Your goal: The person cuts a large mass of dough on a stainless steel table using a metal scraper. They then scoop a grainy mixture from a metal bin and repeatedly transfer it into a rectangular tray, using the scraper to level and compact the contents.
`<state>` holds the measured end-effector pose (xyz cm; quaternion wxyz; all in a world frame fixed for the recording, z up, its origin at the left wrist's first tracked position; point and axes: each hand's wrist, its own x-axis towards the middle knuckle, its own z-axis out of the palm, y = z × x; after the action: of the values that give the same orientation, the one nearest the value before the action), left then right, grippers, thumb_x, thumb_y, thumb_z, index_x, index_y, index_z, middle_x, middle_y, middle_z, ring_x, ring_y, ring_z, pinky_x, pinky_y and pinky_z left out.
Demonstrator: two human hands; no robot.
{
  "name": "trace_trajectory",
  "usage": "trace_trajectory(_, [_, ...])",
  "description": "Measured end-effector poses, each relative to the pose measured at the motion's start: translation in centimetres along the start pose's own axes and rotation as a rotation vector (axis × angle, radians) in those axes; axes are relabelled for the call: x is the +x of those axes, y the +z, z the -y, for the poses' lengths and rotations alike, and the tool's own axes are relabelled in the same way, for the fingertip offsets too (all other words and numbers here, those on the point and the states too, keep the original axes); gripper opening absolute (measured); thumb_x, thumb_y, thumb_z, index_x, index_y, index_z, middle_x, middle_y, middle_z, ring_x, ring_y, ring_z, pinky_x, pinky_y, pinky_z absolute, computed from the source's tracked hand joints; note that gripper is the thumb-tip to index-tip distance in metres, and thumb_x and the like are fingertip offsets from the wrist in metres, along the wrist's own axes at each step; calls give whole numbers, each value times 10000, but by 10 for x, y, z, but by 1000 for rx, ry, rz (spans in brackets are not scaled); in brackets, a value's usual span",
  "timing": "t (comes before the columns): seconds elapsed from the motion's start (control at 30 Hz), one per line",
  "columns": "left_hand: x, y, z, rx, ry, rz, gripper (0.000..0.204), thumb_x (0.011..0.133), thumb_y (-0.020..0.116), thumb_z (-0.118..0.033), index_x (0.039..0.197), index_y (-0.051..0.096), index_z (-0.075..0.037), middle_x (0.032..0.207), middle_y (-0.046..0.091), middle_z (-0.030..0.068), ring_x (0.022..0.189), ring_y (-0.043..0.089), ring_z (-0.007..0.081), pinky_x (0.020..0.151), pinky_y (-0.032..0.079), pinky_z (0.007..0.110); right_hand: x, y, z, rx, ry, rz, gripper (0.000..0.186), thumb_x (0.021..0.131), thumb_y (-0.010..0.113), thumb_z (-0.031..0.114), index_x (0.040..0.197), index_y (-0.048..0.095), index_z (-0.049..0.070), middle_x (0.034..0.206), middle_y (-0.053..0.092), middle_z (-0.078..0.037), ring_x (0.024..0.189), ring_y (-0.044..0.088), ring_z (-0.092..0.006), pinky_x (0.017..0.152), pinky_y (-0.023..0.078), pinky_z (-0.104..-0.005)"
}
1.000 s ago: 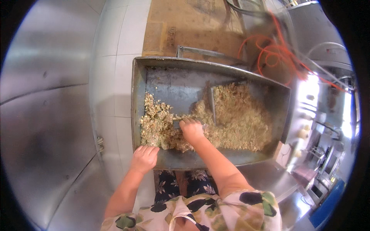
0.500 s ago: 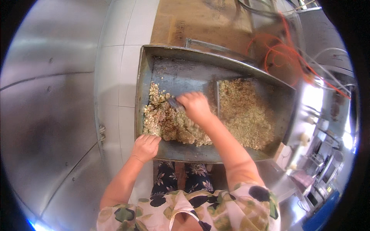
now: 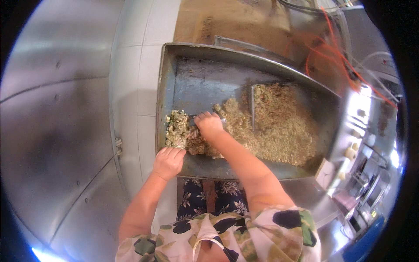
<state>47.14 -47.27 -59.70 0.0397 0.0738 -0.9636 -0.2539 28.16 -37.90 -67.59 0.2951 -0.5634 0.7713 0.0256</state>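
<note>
A deep metal tray (image 3: 205,81) holds a crumbly brown and cream mixture that looks like oats or chopped nuts. My right hand (image 3: 209,124) is closed around a grey metal tool like a scraper; its bright end (image 3: 224,121) shows beside my hand, and its working edge is mostly hidden. It sits in the loose mixture (image 3: 176,129) at the tray's left part. My left hand (image 3: 169,161) has its fingers curled over the tray's near left rim. A thin metal strip (image 3: 252,107) stands in the tray, with a larger, flatter spread of mixture (image 3: 288,131) to its right.
Smooth metal panels (image 3: 56,131) rise on the left beside a tiled floor (image 3: 148,83). Behind the tray lies brown cardboard (image 3: 231,22). An orange hose (image 3: 336,52) loops at the far right, near a metal bench with assorted items (image 3: 358,183).
My right hand with the tool has moved slightly left and nearer to me, shifting mixture about. Mixture now heaps up beside the metal strip. My left hand stays at the rim.
</note>
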Motion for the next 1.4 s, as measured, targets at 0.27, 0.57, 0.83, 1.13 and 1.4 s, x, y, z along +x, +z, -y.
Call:
trace_trajectory(0.27, [14, 9, -22, -54, -126, -41, 165, 741, 617, -43, 897, 656, -82, 877, 663, 67, 784, 636, 247, 716, 501, 354, -157, 7, -32, 158, 43, -144, 307, 725, 667, 129, 1029, 627, 133, 1059, 636, -38, 1048, 566, -228, 806, 459, -411])
trace_trajectory(0.57, [164, 123, -94, -273, -241, 182, 366, 866, 603, -188, 1198, 562, -40, 1257, 555, 143, 1125, 563, 290, 941, 458, 395, -270, -7, -124, 534, 599, -608, 299, 723, 618, -34, 989, 657, 97, 982, 665, -121, 922, 623, -319, 807, 496, -432])
trace_trajectory(0.83, [225, 202, -110, -47, -307, 614, 609, 951, 412, -438, 1418, 358, -50, 1544, 198, 131, 1442, 103, 289, 1145, 146, 465, -310, 32, -173, 726, 901, -574, 319, 739, 609, -16, 1034, 642, 98, 1010, 653, -147, 968, 606, -347, 829, 492, -424])
trace_trajectory(1.13, [254, 232, -139, -184, -777, 463, 342, 761, 661, -326, 939, 631, -35, 989, 589, 164, 849, 621, 355, 765, 494, 447, -327, 42, -187, 907, 995, -533, 303, 777, 619, 27, 1075, 624, 84, 1046, 647, -164, 981, 602, -357, 837, 488, -421])
trace_trajectory(1.4, [296, 214, -152, -93, -784, 469, 290, 738, 616, -333, 862, 680, -79, 865, 686, 149, 841, 660, 345, 750, 506, 454, -343, 70, -217, 1018, 1274, -562, 510, 784, 703, 151, 1225, 513, -22, 1056, 630, -254, 1006, 619, -371, 845, 488, -400])
